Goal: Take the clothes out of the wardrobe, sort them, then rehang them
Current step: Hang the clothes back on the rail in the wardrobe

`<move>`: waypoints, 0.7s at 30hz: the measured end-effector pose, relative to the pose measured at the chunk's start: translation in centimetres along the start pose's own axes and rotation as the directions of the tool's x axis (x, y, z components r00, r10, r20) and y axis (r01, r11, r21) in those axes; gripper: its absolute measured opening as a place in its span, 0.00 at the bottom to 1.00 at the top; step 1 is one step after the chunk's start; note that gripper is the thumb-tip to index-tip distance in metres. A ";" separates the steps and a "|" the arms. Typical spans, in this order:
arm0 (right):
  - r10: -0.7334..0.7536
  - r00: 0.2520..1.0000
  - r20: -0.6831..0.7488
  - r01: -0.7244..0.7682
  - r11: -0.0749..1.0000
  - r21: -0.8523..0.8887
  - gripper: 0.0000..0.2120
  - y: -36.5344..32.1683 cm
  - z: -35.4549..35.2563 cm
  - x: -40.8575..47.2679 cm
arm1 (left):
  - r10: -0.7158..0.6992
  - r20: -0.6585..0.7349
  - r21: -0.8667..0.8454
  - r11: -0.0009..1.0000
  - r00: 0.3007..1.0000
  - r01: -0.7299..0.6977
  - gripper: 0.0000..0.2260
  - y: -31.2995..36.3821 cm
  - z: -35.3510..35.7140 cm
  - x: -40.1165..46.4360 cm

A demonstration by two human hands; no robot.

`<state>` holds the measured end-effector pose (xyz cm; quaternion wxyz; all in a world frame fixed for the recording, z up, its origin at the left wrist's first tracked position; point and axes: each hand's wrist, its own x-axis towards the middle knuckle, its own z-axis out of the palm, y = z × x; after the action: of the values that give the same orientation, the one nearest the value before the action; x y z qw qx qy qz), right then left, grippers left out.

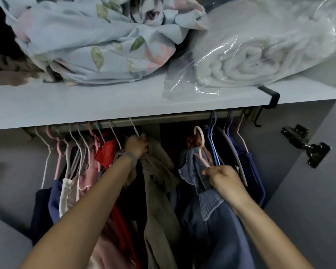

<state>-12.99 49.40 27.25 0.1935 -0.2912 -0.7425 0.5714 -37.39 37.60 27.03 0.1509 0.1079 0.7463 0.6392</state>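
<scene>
We saw the left hand (137,146) gripping a khaki garment (159,183) at its hanger top, just under the rail (163,119). The right hand (224,181) pinched a pink hanger (199,144) carrying denim (211,206), its hook clear below the rail, probably lifted off for sorting.

Dim, soft focus — wide-angle bending edges, plastic glare.

This is a home, inside a bedroom wardrobe. Clothes hang on hangers (77,144) from a rail (163,119), and a flowery sheet (97,37) sits on the shelf (76,105).
</scene>
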 end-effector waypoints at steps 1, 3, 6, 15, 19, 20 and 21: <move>0.000 1.000 -0.002 0.000 1.000 0.003 0.21 0.0 0.4 0.3 | -0.009 -0.016 0.053 0.999 1.000 0.010 0.16 -0.6 -0.2 1.1; 0.014 1.000 -0.014 -0.014 1.000 0.005 0.19 0.0 1.0 0.8 | -0.036 -0.044 0.183 0.982 0.998 0.044 0.16 -1.6 -0.7 2.6; 0.022 0.999 -0.039 -0.022 1.000 0.007 0.20 0.2 1.8 1.4 | -0.070 -0.071 0.400 0.912 0.995 0.093 0.13 -3.0 -1.4 3.8; -0.041 0.997 -0.066 0.030 0.986 -0.162 0.20 1.0 3.8 2.1 | -0.057 -0.019 0.549 0.834 0.998 0.058 0.17 -3.9 -3.5 4.7; -0.040 0.999 -0.024 0.036 0.990 -0.136 0.15 -0.8 4.7 2.4 | 0.215 0.073 0.556 0.802 0.974 -0.219 0.10 -3.5 -4.5 -0.2; -0.062 0.998 -0.013 0.060 0.989 -0.132 0.14 -1.7 5.1 2.6 | 0.280 0.103 0.524 0.800 0.954 -0.292 0.07 -3.4 -5.1 -1.9; -0.090 0.996 -0.006 0.088 0.988 -0.130 0.14 -2.6 5.7 3.0 | 0.306 0.116 0.478 0.817 0.945 -0.323 0.05 -3.4 -5.7 -3.4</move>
<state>-19.29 46.71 28.10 0.2039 -0.2732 -0.7892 0.5109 -36.16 30.62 24.76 0.0237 0.2752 0.8531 0.4427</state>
